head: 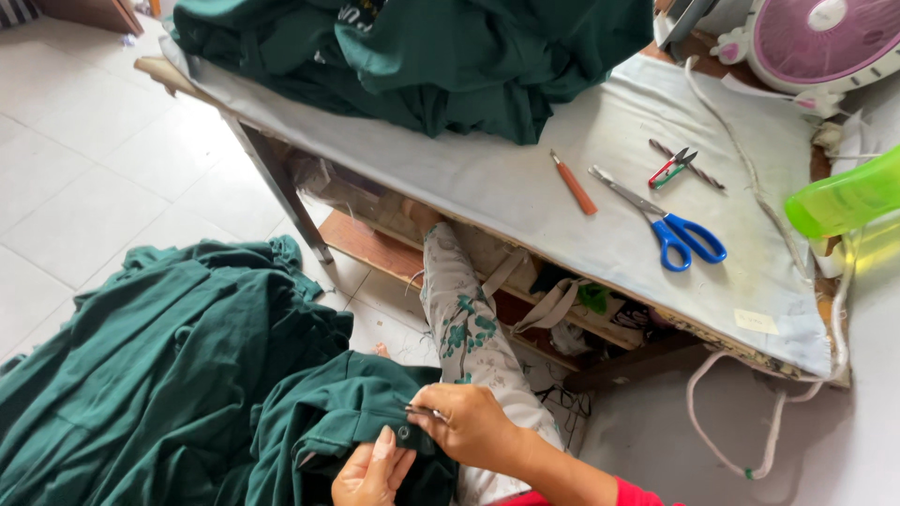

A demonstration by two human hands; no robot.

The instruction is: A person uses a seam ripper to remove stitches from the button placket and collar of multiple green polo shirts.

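left hand pinches dark green cotton garment, bottom centre | right hand grips small metal thread snips at garment

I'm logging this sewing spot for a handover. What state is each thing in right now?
Left hand: pinching the dark green garment by a button.
Right hand: holding a small metal tool against the garment.
Blue-handled scissors: closed, lying flat on the table.
Thread snips: lying on the table, unused.
Green fabric pile: heaped on the table.
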